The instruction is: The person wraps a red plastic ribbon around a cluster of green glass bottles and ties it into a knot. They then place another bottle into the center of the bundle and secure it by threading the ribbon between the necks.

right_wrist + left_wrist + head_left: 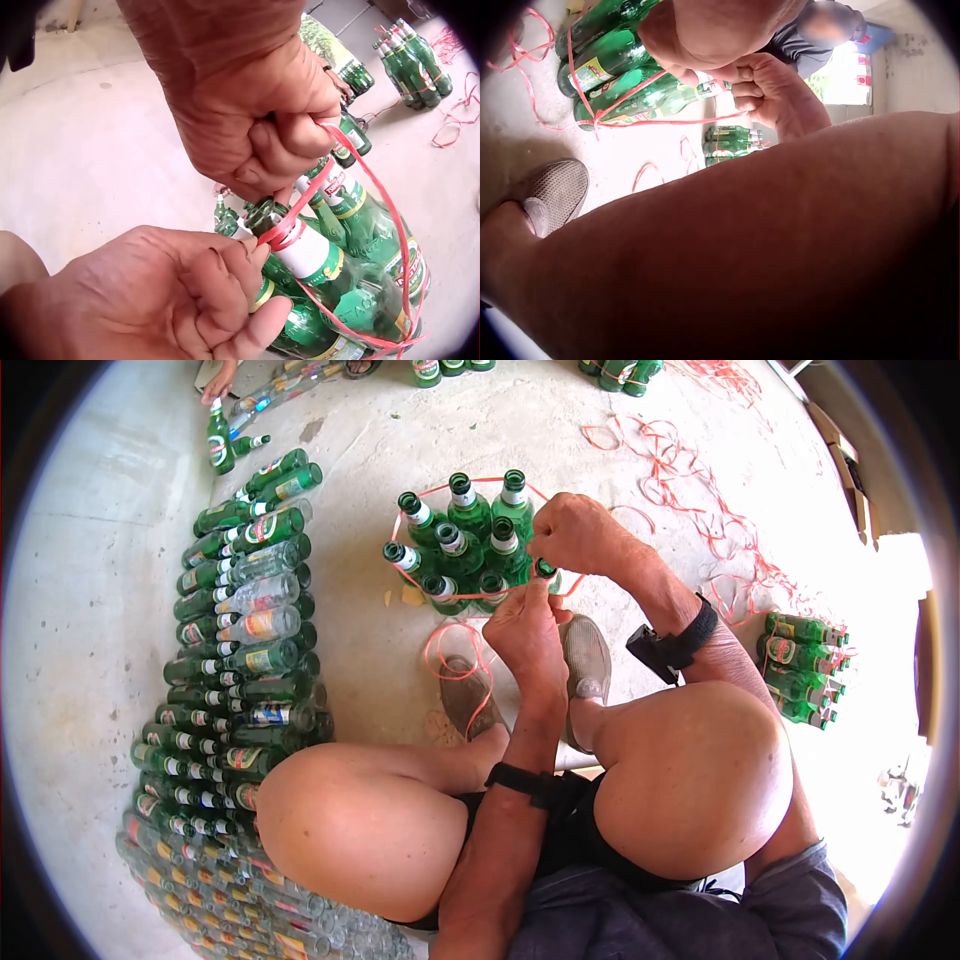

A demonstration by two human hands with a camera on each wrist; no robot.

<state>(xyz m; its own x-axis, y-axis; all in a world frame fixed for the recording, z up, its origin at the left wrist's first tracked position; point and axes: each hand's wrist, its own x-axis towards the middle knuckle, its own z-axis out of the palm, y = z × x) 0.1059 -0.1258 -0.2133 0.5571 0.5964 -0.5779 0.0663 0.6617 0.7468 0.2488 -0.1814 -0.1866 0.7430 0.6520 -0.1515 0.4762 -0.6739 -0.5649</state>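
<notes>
A cluster of green glass beer bottles (463,550) stands upright on the floor, with a loop of red plastic twine (301,201) around it. My right hand (580,538) is curled at the right side of the cluster and grips the twine. Just below it, my left hand (525,630) pinches the same twine between thumb and fingers. A short stretch runs taut between the two hands, across the white-labelled neck of one bottle (311,255). In the left wrist view the twine also runs along the bottles' sides to my hands.
Stacked bottles (270,600) lie in rows along the left. A bundled group of bottles (800,668) is at the right. Loose twine (690,490) tangles over the floor at upper right. My shoes (588,660) are close to the cluster. Another person's hand (220,382) holds a bottle at upper left.
</notes>
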